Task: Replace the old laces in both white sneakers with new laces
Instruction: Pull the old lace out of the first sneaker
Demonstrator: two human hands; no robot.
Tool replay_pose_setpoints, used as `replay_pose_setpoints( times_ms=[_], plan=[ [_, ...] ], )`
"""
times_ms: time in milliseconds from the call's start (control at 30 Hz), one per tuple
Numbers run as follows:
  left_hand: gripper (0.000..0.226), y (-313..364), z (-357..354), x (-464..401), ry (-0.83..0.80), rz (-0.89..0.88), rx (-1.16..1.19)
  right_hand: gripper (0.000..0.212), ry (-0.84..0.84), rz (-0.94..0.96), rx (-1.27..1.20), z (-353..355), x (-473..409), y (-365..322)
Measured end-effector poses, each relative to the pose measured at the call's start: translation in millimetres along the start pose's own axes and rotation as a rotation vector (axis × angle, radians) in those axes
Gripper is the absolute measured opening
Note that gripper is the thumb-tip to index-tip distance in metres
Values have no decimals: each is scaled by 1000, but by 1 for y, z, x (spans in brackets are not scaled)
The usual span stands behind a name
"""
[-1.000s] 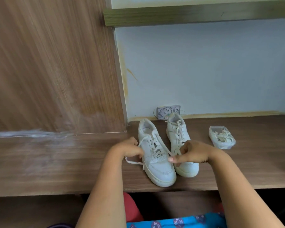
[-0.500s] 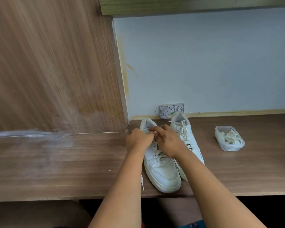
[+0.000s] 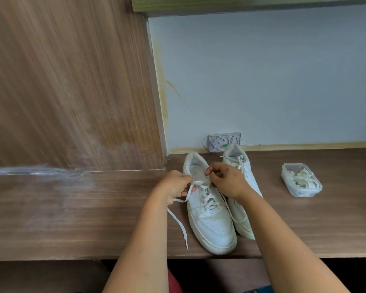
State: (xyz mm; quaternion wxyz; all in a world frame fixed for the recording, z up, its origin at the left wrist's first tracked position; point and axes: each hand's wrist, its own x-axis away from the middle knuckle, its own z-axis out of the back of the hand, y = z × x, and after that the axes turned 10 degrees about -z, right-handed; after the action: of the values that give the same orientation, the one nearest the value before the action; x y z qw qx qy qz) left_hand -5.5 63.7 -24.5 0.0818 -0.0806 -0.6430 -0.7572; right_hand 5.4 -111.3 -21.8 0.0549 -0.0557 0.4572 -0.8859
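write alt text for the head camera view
Both hands work the old lace at the top eyelets of the left white sneaker: the left hand pinches it, the right hand picks beside it. A second sneaker and a tub of laces sit rightward.

You are looking at a small dark mark on the insole (image 3: 195, 172) of the left sneaker (image 3: 209, 210) (too blurry to read); no other words are showing.

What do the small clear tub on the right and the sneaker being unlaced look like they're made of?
The small clear rectangular tub looks like thin translucent plastic: the pale laces inside show through its walls. The white low-top sneaker looks like smooth leather or a synthetic imitation, matte and creased, with a perforated toe; which one cannot be told.
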Motion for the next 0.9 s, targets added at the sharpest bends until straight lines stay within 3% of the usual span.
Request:
replay_pose_setpoints(
  times_ms=[167, 233, 300, 400, 467, 533, 667, 767, 833, 900],
  plan=[
    [27, -8, -6, -4, 82, -142, -133, 34, 60, 83, 501, -25, -2, -5],
    [27, -10, -6, -4, 77, -143, -114, 29, 96, 52, 474, -31, 0, -10],
    [27, -10, -5, -3, 59, -130, -73, 25, 38, -93, 88, -30, 1, -17],
    [23, -8, -5, -2, 29, -117, -51, 30, -189, -393, -959, -11, 3, -21],
    [24, -8, -5, 0, 10, -125, -56, 30, -231, -482, -1311, -3, 6, -16],
    [26, -9, -6, -1, 17, -153, -96, 21, -125, -448, -1148, -5, 3, -16],
    [30, -12, -7, -2, 77, -188, -109, 29, 236, 80, 60, -19, -6, -6],
    [29, -10, -7, -2, 74, -190, -102, 29, 229, 155, 480, -30, -7, 2],
    [30, -9, -8, 0, 81, -197, -107, 23, 225, 126, 303, -33, -3, -4],
    [33, -9, -8, 1, 81, -189, -110, 21, 166, -126, -538, -19, 3, -25]
  ],
)
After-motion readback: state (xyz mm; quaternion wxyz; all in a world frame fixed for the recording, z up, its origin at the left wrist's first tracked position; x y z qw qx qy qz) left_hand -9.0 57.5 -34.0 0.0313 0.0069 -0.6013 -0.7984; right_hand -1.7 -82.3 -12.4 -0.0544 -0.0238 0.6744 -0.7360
